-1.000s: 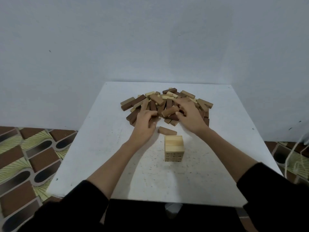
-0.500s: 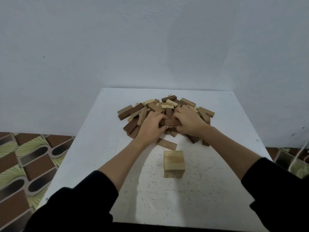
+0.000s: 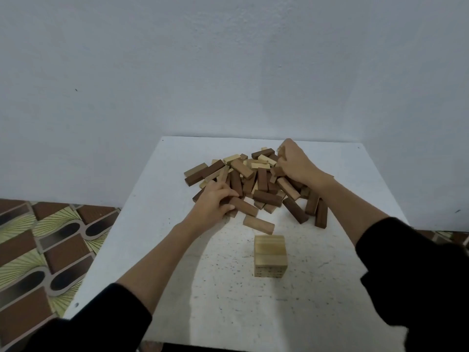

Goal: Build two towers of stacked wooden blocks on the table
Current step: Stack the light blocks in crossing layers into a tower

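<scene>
Evidently sorting: the left hand (image 3: 215, 200) grips a brown block (image 3: 243, 206), likely for the started tower (image 3: 270, 255). The right hand (image 3: 295, 163) digs into the pile (image 3: 253, 174); its grip is unclear.

Beyond your grip stands a plain pale wall (image 3: 228, 59), bare but for a few small dark specks, evenly and softly lit. The white counter (image 3: 162, 224) under your grip is square, speckled with dark flecks toward its near side. Left of your grip, the floor (image 3: 38, 250) shows brown, yellow-green and black patterned tiles; a strip of it shows far right too.
</scene>
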{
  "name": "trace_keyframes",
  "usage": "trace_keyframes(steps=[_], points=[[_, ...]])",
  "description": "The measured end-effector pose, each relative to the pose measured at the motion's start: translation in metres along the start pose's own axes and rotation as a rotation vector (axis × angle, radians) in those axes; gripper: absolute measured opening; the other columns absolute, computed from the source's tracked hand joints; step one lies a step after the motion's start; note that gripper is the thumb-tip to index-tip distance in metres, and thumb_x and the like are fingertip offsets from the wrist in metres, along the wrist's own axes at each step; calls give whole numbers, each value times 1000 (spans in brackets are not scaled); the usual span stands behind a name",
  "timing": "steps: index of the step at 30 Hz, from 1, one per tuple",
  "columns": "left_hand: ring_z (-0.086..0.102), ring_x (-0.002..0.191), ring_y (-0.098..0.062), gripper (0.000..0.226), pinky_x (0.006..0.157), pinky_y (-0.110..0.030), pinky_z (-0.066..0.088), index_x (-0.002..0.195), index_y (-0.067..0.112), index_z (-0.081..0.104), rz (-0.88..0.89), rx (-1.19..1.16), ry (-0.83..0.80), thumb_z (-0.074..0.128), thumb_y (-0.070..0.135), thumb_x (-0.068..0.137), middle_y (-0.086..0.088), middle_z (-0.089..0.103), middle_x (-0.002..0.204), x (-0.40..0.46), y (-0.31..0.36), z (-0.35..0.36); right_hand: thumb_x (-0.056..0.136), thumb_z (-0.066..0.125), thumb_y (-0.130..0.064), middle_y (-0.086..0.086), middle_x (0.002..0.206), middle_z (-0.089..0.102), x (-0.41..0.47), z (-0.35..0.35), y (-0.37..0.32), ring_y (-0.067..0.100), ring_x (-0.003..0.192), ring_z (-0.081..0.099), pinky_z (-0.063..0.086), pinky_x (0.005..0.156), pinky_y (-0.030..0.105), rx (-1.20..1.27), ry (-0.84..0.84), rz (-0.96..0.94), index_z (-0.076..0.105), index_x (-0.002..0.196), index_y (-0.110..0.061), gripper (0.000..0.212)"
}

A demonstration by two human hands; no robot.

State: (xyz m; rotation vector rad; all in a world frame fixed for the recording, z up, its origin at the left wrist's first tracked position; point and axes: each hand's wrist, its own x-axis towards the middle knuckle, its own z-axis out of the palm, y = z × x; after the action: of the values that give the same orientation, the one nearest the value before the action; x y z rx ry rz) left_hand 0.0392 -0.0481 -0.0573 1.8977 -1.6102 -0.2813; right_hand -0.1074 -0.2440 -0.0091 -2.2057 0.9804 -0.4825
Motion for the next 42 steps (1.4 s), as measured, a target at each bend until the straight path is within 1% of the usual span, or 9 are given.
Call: trace_keyframes(steps=[4,8,13,20,23,31,36,39,42], points=[[35,98,-15,39,85,-15,21,113,9,66,20,35,2,72,-1,76,-3,54,110,1,2,2,83,48,-6,10,95,42,22,12,-4,24,80,40,34,62,33,-195,-134,67,33,86,-14,17],[37,98,-15,36,83,-12,24,116,10,63,24,-10,18,67,1,81,0,53,110,2,2,2,83,49,-9,6,82,40,34,15,-11,19,71,38,29,55,29,-260,-262,122,32,88,-12,17],[38,98,-12,29,87,-3,23,112,10,65,17,-53,52,64,2,85,1,55,107,3,4,1,82,56,-9,9,86,42,43,20,-15,24,83,39,34,66,34,-411,-312,107,34,84,-11,22],[39,100,-10,27,88,1,21,110,10,65,15,-75,77,63,0,84,4,55,104,8,6,0,85,65,-29,3,75,39,39,17,-6,22,75,36,32,62,32,-345,-271,61,36,85,-9,35],[36,98,-6,28,87,0,22,109,9,65,8,-105,72,62,-1,84,4,56,104,8,7,1,83,64,-18,0,73,32,37,17,-2,19,71,32,26,57,28,-272,-247,25,28,71,-17,38],[36,102,-4,28,93,-12,26,111,9,64,-26,-151,45,61,-2,86,3,55,104,10,9,4,85,56,-4,-1,75,35,38,17,1,18,70,34,27,56,29,-274,-226,8,27,69,-20,36],[35,99,-1,27,89,-4,25,110,9,64,-31,-153,50,60,-2,86,2,56,102,10,9,4,86,47,1,-6,73,38,39,17,-2,21,76,37,27,55,27,-270,-185,42,30,68,-19,32],[35,95,-1,26,85,-4,27,109,10,64,-39,-152,58,60,-2,86,5,55,100,10,10,3,87,39,4,5,81,39,43,16,-7,23,78,38,26,54,27,-286,-104,61,31,70,-16,28],[35,94,-4,26,84,0,25,110,9,64,-40,-145,72,59,-1,87,4,56,100,11,11,3,87,37,6,9,90,36,46,17,-12,18,68,35,24,50,26,-147,-26,87,35,78,-10,19]])
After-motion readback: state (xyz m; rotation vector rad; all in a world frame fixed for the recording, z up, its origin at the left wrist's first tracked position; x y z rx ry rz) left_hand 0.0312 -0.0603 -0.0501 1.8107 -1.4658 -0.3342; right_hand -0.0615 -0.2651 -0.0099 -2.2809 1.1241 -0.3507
